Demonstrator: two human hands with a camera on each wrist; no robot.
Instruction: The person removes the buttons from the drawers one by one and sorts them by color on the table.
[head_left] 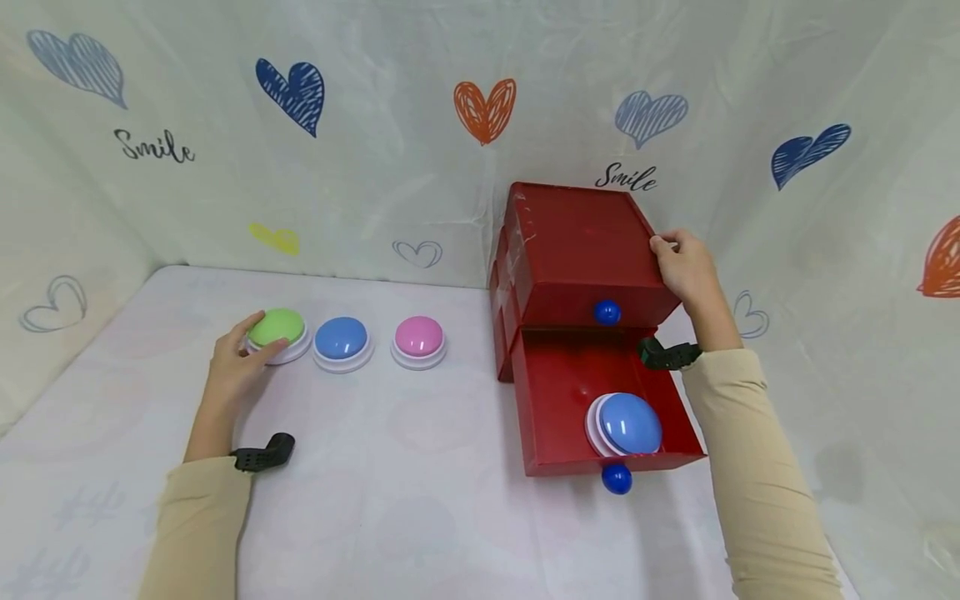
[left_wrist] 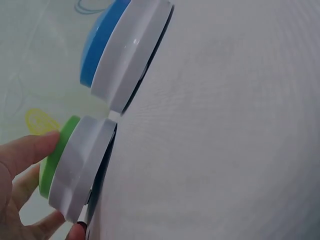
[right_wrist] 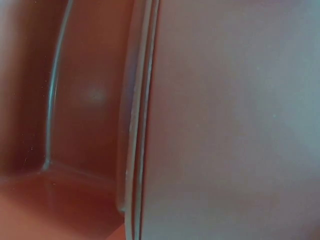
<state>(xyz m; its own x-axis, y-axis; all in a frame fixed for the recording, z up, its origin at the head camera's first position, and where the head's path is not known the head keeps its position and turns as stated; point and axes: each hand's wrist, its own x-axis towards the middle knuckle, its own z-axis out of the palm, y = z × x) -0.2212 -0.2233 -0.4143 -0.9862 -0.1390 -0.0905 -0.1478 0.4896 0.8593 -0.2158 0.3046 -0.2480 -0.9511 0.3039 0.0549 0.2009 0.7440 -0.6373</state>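
In the head view, my left hand (head_left: 234,358) holds a green push button (head_left: 276,327) with a white base, thumb and fingers around its sides. The left wrist view shows the thumb against the green dome (left_wrist: 56,155) and other fingers by the base. At the right, my right hand (head_left: 686,267) grips the top right edge of a red drawer cabinet (head_left: 585,233). The cabinet's lower drawer (head_left: 555,392) is pulled out, and a large blue push button (head_left: 630,423) lies in it, tilted. Red plastic surfaces (right_wrist: 230,120) fill the right wrist view; no fingers are clear there.
A blue push button (head_left: 342,339) and a pink one (head_left: 419,337) stand on the white table to the right of the green one. Blue ball knobs sit on the upper drawer (head_left: 607,312) and the lower one. A white curtain with hearts (head_left: 420,167) hangs behind.
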